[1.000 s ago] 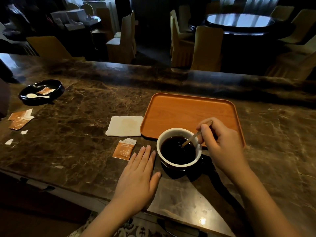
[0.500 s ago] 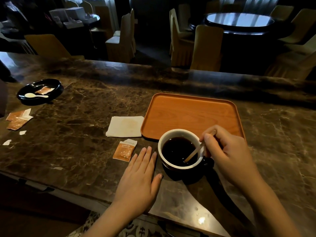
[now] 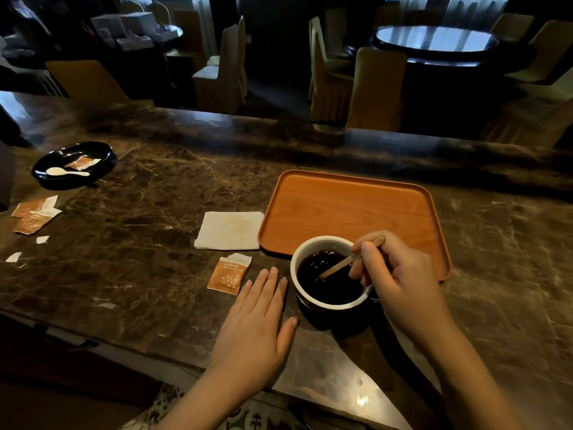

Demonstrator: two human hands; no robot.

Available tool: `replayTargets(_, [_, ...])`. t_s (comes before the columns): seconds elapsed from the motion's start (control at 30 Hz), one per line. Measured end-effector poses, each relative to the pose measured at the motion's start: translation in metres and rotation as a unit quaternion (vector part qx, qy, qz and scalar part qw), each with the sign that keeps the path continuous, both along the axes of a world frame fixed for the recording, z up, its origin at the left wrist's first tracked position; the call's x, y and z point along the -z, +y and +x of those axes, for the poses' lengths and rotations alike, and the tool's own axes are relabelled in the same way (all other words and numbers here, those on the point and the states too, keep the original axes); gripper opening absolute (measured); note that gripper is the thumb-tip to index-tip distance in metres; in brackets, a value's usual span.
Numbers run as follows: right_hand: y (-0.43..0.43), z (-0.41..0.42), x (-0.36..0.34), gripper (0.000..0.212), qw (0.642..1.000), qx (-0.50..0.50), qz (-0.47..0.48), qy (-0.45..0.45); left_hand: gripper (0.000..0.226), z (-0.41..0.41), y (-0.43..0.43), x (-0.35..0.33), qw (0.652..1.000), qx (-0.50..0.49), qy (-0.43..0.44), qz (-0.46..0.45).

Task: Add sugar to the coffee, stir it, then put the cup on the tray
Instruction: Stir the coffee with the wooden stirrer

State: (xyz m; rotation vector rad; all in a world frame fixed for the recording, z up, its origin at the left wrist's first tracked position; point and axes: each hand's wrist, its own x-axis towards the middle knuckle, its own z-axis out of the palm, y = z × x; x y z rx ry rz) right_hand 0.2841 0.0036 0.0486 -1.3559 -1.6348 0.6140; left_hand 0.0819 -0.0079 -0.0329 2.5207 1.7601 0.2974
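- Right hand [image 3: 400, 283]: reaches in from the near right, fingers curled and pinched together on a wooden stir stick [image 3: 350, 261]. The stick slants down to the left, its lower end in the coffee.
- Left hand [image 3: 257, 324]: lies flat, palm down, on the marble counter [image 3: 139, 243], fingers extended and slightly spread, gripping nothing. Its fingertips lie just left of the cup; contact with the cup cannot be determined.
- Cup [image 3: 328, 274]: white inside, dark outside, filled with dark coffee. Stands on the counter at the near edge of the tray, not on it.
- Tray [image 3: 350, 209]: orange wood, bare, just beyond the cup.
- Sugar packet [image 3: 228, 274]: torn open, lies left of the cup, just beyond the left fingertips.
- Napkin [image 3: 229, 230]: white, folded, beside the tray's left edge.
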Motion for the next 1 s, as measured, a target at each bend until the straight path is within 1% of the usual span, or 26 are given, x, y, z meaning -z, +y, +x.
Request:
replayTargets(0.13, [-0.002, 0.006, -0.006, 0.022, 1.0, -0.017, -0.011, 0.015, 0.061, 0.0, 0.0, 0.0, 1.0, 0.002, -0.007, 0.003])
replayTargets(0.4, [0.004, 0.019, -0.012, 0.021, 0.996, 0.059, 0.026, -0.058, 0.06, 0.0, 0.0, -0.001, 1.0, 0.001, 0.009, 0.002])
replayTargets(0.57, [0.007, 0.013, -0.008, 0.018, 0.995, 0.073, 0.041, -0.049, 0.059, 0.0, 0.001, 0.001, 1.0, 0.003, 0.006, 0.001])
replayTargets(0.67, [0.006, 0.006, -0.004, 0.017, 0.997, 0.056, 0.035, -0.034, 0.059, 0.0, 0.0, 0.001, 1.0, 0.003, 0.004, 0.0])
replayTargets(0.87, [-0.003, 0.001, -0.001, 0.02, 1.0, -0.016, 0.005, 0.004, 0.061, 0.0, 0.001, -0.001, 1.0, 0.003, 0.002, -0.004])
replayTargets(1.0, [-0.006, 0.01, -0.007, 0.02, 0.999, -0.031, -0.003, -0.019, 0.061, 0.0, 0.001, 0.0, 1.0, 0.005, -0.005, -0.004])
